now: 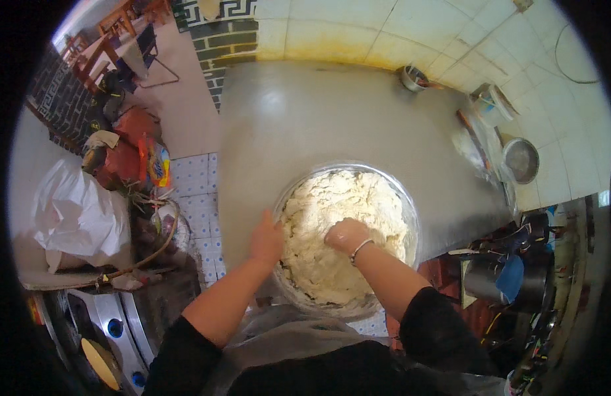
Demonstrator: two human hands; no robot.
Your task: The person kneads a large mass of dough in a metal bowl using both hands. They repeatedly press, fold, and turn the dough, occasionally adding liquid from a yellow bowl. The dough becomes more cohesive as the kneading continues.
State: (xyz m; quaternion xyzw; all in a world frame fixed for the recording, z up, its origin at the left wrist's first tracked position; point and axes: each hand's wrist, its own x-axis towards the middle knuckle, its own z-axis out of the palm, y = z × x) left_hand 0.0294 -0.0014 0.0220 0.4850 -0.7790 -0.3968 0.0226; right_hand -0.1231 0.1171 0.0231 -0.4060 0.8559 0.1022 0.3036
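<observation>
A wide metal bowl [415, 230] stands at the near edge of the steel-topped table. Pale, rough-surfaced dough [345, 193] fills much of it. At the bowl's left rim is my left hand [267, 240], holding the side, its fingertips partly hidden. My right hand [347, 235] is curled into a fist and presses onto the middle of the dough. A bracelet [359, 251] circles the right wrist. Bits of dough cling to the fingers of that hand.
The steel tabletop [305, 119] extends to a tiled wall. Along its far right side are a small metal pot [414, 79], a white bucket [494, 106] and a round metal container [521, 161]. To the left sit a white plastic bag [82, 213] and a stove [107, 317].
</observation>
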